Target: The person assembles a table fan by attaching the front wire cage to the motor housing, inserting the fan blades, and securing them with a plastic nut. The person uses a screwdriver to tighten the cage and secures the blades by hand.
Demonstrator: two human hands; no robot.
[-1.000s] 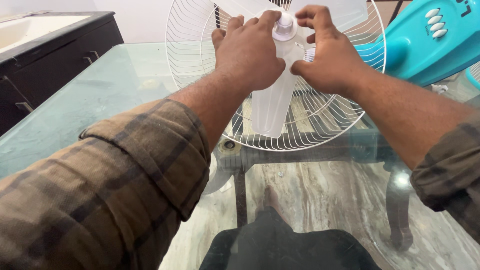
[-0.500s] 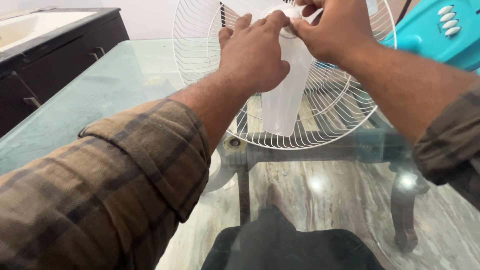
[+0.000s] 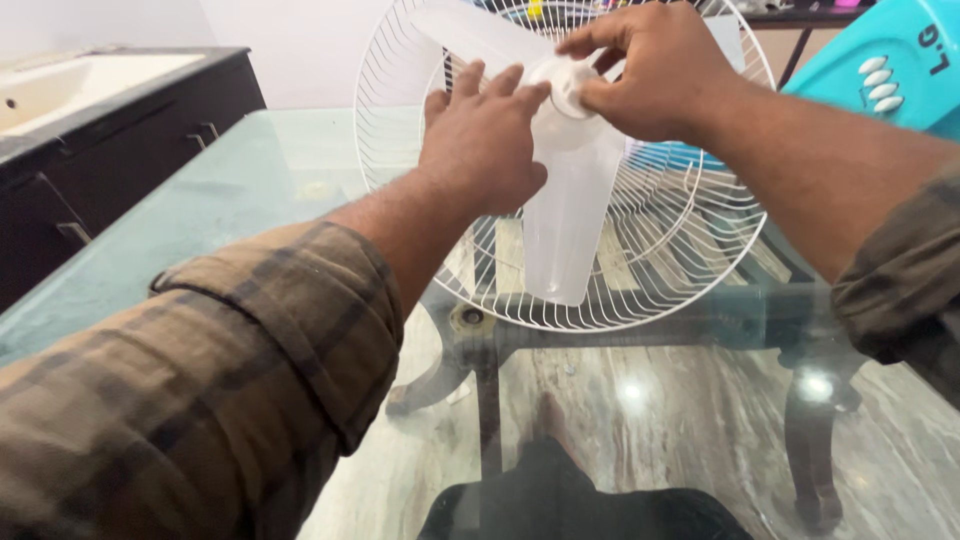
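Blade hub [image 3: 566,82] pinched in right hand [image 3: 650,75] grip, left hand [image 3: 480,150] flat, fingers apart, on translucent blade [image 3: 565,220].

Little of the kind showed. The only marking was on the turquoise fan body [image 3: 880,60] at the upper right edge of the view — dark printed characters [image 3: 938,62] sat near its outer corner, partly cut off by the frame. Just beside that print, toward the grille, ran a short slanting row of white oval buttons [image 3: 877,84], stacked one above the other. No packages, signs or screens appeared anywhere else — not on the glass surface [image 3: 230,200], nor on the dark cabinet [image 3: 130,130] at the left.
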